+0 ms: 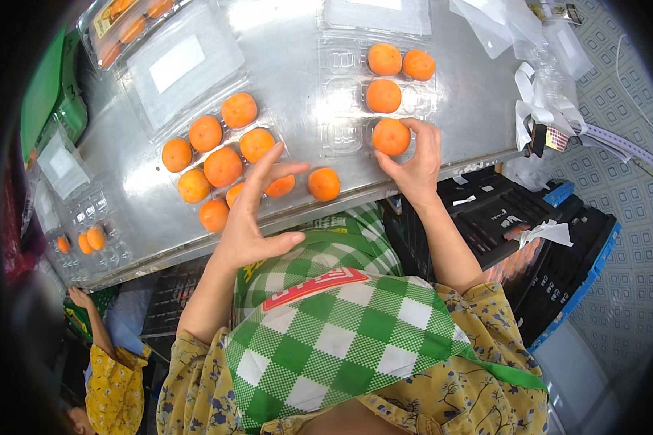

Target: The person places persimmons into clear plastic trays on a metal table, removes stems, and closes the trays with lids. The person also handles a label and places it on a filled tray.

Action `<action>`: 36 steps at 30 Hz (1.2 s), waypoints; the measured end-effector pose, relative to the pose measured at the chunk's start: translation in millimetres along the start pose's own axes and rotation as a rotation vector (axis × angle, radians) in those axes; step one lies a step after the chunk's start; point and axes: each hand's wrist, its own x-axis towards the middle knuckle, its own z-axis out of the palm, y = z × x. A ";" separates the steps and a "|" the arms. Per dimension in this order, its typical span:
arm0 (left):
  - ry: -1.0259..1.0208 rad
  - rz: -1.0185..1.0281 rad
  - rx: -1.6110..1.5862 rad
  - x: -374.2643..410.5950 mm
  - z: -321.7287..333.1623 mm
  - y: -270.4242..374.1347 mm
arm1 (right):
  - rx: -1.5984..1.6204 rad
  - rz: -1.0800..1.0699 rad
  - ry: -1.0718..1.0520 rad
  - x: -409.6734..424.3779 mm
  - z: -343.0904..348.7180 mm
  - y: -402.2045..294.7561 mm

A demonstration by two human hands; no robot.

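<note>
My right hand (420,173) has its thumb and fingers around a persimmon (390,136) at the near end of a clear plastic tray (342,98). Three more persimmons sit along that tray's right side and far corner, while its left cells hold none. With thumb and fingers spread, my left hand (247,231) hovers over the table's near edge and grips nothing. It partly covers a second clear tray filled with several persimmons (223,167). A single persimmon (324,184) rests on the metal between the two hands, near the edge.
The metal table (299,130) also bears lidded clear packs with white pads (185,79) and a filled pack (133,27). Plastic wrap and white strips (533,103) hang at the right corner. Black crates (522,239) stand below. A co-worker's hand (80,298) touches the left edge.
</note>
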 end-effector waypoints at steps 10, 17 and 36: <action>0.007 -0.037 -0.032 -5.0 -5.8 1.0 | -0.056 0.050 0.061 -9.7 16.4 4.1; 0.038 -0.067 -0.037 -18.4 -15.3 5.4 | -0.059 0.041 0.015 -12.6 14.4 13.3; 0.937 -0.400 -0.067 -85.1 -105.4 -74.4 | 0.356 0.015 -0.334 39.5 38.7 -86.0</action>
